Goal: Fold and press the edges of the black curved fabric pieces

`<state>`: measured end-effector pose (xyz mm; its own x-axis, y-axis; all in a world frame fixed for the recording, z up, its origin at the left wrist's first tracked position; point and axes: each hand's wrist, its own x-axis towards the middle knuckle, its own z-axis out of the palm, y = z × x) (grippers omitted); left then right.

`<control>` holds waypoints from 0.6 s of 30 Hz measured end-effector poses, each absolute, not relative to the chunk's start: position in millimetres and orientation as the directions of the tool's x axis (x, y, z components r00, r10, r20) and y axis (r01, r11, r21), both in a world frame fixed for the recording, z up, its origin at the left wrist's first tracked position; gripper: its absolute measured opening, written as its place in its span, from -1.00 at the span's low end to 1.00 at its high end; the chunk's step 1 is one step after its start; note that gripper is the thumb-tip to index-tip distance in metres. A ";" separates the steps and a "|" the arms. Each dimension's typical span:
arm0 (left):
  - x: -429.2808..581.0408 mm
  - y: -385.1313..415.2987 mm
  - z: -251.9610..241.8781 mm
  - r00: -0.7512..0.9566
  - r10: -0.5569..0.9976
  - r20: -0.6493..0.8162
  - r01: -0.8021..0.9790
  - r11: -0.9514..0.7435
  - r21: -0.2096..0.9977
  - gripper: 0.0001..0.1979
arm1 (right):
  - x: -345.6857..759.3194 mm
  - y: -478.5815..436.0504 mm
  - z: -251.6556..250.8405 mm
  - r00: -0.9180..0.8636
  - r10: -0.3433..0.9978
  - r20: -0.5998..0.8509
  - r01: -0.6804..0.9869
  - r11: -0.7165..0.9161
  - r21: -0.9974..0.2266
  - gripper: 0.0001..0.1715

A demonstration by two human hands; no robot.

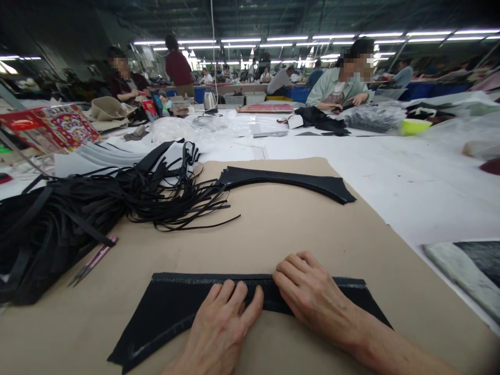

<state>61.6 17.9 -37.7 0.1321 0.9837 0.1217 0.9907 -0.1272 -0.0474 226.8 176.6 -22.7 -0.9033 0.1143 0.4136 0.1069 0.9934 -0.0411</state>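
Observation:
A curved black fabric piece [164, 307] lies flat on brown paper [273, 229] right in front of me. My left hand [224, 323] rests on its middle, fingers stretched out and pressing near the upper edge. My right hand [308, 297] lies beside it, fingers bent and pressing down on the same top edge, where a shiny strip runs along the fabric. Neither hand lifts anything. A stack of similar curved black pieces [289, 182] sits farther away on the paper.
A tangle of thin black strips [117, 198] covers the left side, with small snips [91, 263] beside it. White sheets [117, 153], plastic bags and a yellow bowl [414, 126] lie beyond. Other people sit working at the far side of the table.

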 end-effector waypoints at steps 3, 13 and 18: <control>61.3 17.7 -38.5 0.130 0.985 0.116 0.991 -0.124 -0.055 -0.39 | 227.2 175.7 -24.4 -0.899 0.128 0.418 0.114 0.992 -0.060 -0.75; 63.9 18.4 -37.1 0.129 0.980 0.150 0.989 -0.117 -0.086 -0.38 | 228.3 175.7 -29.6 -0.920 0.147 0.365 0.136 0.989 -0.056 -0.81; 63.8 18.1 -35.0 0.125 0.976 0.178 0.990 -0.112 -0.082 -0.41 | 229.6 174.8 -30.6 -0.923 0.121 0.365 0.112 0.993 -0.046 -0.78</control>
<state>63.8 18.1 -35.0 0.1249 0.9760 0.1781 0.9904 -0.1119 -0.0816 229.6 174.8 -30.6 -0.9231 0.1209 0.3650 0.1117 0.9927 -0.0462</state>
